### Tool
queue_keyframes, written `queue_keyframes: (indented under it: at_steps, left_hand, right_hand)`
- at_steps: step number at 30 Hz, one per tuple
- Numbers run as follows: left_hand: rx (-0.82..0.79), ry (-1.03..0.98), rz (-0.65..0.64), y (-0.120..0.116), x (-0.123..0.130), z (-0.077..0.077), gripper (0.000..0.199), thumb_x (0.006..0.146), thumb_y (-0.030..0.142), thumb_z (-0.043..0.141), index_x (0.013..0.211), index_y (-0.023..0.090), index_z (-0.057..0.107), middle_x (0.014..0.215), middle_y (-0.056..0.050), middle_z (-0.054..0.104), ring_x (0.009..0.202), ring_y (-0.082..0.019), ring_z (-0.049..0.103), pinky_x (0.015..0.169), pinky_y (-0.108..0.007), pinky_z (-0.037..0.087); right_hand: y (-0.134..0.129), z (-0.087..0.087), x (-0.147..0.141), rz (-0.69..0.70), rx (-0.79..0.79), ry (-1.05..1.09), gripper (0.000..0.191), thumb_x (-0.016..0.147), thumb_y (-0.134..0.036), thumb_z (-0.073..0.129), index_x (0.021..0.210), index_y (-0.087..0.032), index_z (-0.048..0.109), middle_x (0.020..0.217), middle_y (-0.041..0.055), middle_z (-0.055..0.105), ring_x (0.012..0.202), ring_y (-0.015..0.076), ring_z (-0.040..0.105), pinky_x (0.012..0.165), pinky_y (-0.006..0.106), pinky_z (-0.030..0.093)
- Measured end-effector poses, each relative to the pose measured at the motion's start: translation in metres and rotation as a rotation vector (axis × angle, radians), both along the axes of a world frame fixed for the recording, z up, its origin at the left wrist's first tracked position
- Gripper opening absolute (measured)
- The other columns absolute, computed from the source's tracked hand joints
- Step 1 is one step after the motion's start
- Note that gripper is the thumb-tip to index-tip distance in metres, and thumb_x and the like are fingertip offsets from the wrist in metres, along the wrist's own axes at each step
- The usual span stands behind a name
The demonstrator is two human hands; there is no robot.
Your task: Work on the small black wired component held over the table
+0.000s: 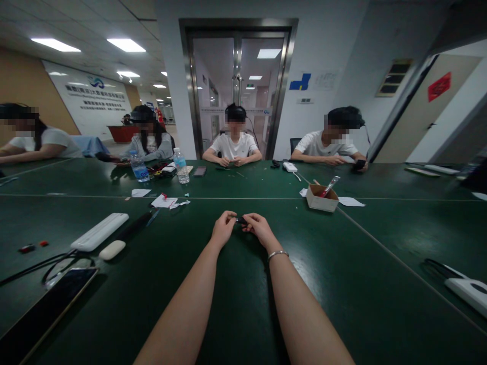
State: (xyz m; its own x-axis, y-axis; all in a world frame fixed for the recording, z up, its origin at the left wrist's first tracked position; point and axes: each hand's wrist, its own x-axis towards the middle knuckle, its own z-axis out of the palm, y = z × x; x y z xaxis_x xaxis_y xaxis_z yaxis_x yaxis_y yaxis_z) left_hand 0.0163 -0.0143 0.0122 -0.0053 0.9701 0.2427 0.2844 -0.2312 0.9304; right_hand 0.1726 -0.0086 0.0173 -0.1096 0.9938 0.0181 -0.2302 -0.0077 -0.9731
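Both my hands meet at the middle of the green table, their fingers pinching the two ends of a small black object (241, 220). It has a lighter, shiny end on the left, and its exact kind is too small to make out. My left hand (223, 227) grips that lighter end between thumb and fingers. My right hand (261, 228), with a silver bangle (278, 255) at the wrist, is closed around the dark end. The fingers hide part of the object.
On the left lie a phone (49, 314), a white power strip (101, 232) and a white oval case (112, 250). Water bottles (181, 166) and paper scraps (164, 202) stand or lie farther back. A small cardboard box (321, 201) sits right. Several people sit around the table (243, 314).
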Motion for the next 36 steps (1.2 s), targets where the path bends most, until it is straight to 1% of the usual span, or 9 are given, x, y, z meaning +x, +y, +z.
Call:
queue_keyframes:
  at_steps: [6, 9, 11, 14, 16, 21, 26, 31, 36]
  left_hand:
    - [0.065, -0.013, 0.008, 0.003, 0.0, -0.001, 0.023, 0.075, 0.015, 0.055, 0.097, 0.019, 0.062, 0.091, -0.004, 0.065, 0.081, -0.015, 0.06, 0.078, -0.029, 0.046]
    - [0.082, -0.021, 0.044, 0.005, 0.0, -0.002, 0.022, 0.076, 0.021, 0.057, 0.097, 0.019, 0.062, 0.097, -0.005, 0.064, 0.087, -0.016, 0.06, 0.08, -0.029, 0.045]
    - [0.035, -0.025, 0.054, 0.005, 0.0, -0.001, 0.021, 0.082, 0.032, 0.053, 0.097, 0.019, 0.061, 0.088, -0.004, 0.064, 0.082, -0.016, 0.06, 0.075, -0.028, 0.045]
    - [-0.048, 0.022, 0.009, 0.003, -0.001, 0.0, 0.028, 0.087, 0.041, 0.046, 0.098, 0.02, 0.061, 0.068, 0.0, 0.061, 0.066, -0.015, 0.058, 0.065, -0.026, 0.044]
    - [-0.043, 0.033, -0.009, 0.003, -0.001, 0.0, 0.025, 0.087, 0.038, 0.047, 0.098, 0.02, 0.061, 0.069, 0.0, 0.061, 0.066, -0.014, 0.058, 0.066, -0.026, 0.044]
    - [0.017, -0.018, -0.034, 0.002, -0.001, 0.0, 0.019, 0.081, 0.023, 0.053, 0.098, 0.02, 0.062, 0.091, -0.004, 0.065, 0.085, -0.016, 0.061, 0.079, -0.029, 0.046]
    - [0.064, -0.006, -0.014, -0.001, 0.0, 0.006, 0.025, 0.073, 0.012, 0.055, 0.097, 0.018, 0.062, 0.091, -0.004, 0.064, 0.079, -0.015, 0.059, 0.078, -0.029, 0.047]
    - [0.131, 0.03, -0.062, -0.005, -0.001, 0.009, 0.026, 0.068, 0.01, 0.057, 0.092, 0.018, 0.065, 0.094, -0.004, 0.064, 0.082, -0.015, 0.058, 0.078, -0.029, 0.047]
    - [0.111, -0.011, -0.068, -0.003, -0.002, 0.008, 0.038, 0.065, 0.011, 0.06, 0.103, 0.018, 0.062, 0.088, -0.003, 0.063, 0.078, -0.014, 0.058, 0.075, -0.028, 0.047]
  right_hand:
    - [0.0, 0.0, 0.0, -0.001, -0.002, -0.007, 0.035, 0.06, -0.042, 0.077, 0.078, -0.015, 0.064, 0.05, -0.0027, 0.057, 0.054, 0.0121, 0.059, 0.057, 0.025, 0.052]
    - [0.001, 0.0, 0.0, 0.001, -0.009, 0.005, 0.034, 0.061, -0.042, 0.077, 0.078, -0.015, 0.064, 0.048, -0.0033, 0.055, 0.056, 0.0134, 0.061, 0.058, 0.025, 0.052]
    - [0.001, 0.0, 0.0, 0.0, -0.018, 0.004, 0.034, 0.062, -0.042, 0.077, 0.078, -0.015, 0.064, 0.05, -0.0024, 0.058, 0.054, 0.0121, 0.06, 0.057, 0.025, 0.052]
    - [0.0, 0.001, 0.0, 0.0, -0.021, -0.001, 0.034, 0.061, -0.041, 0.077, 0.077, -0.015, 0.064, 0.051, -0.0023, 0.058, 0.051, 0.011, 0.058, 0.057, 0.025, 0.052]
    - [-0.001, 0.001, 0.0, -0.001, -0.015, 0.003, 0.035, 0.06, -0.042, 0.078, 0.077, -0.015, 0.064, 0.048, -0.0033, 0.056, 0.054, 0.0124, 0.06, 0.058, 0.025, 0.052]
    - [-0.002, 0.002, 0.0, 0.0, -0.007, 0.01, 0.036, 0.06, -0.043, 0.078, 0.077, -0.015, 0.064, 0.047, -0.0034, 0.055, 0.056, 0.0139, 0.061, 0.058, 0.026, 0.053]
    - [-0.002, 0.003, 0.0, 0.0, -0.004, 0.0, 0.033, 0.06, -0.042, 0.078, 0.075, -0.016, 0.064, 0.05, -0.0021, 0.058, 0.052, 0.0123, 0.059, 0.058, 0.027, 0.053]
    - [-0.001, 0.002, 0.0, 0.0, -0.003, 0.013, 0.036, 0.06, -0.044, 0.078, 0.076, -0.016, 0.064, 0.045, -0.0034, 0.054, 0.054, 0.0144, 0.061, 0.058, 0.027, 0.053]
    - [0.001, -0.001, 0.0, -0.005, -0.013, 0.035, 0.037, 0.059, -0.045, 0.078, 0.076, -0.016, 0.064, 0.042, -0.0051, 0.051, 0.05, 0.0132, 0.058, 0.058, 0.028, 0.053]
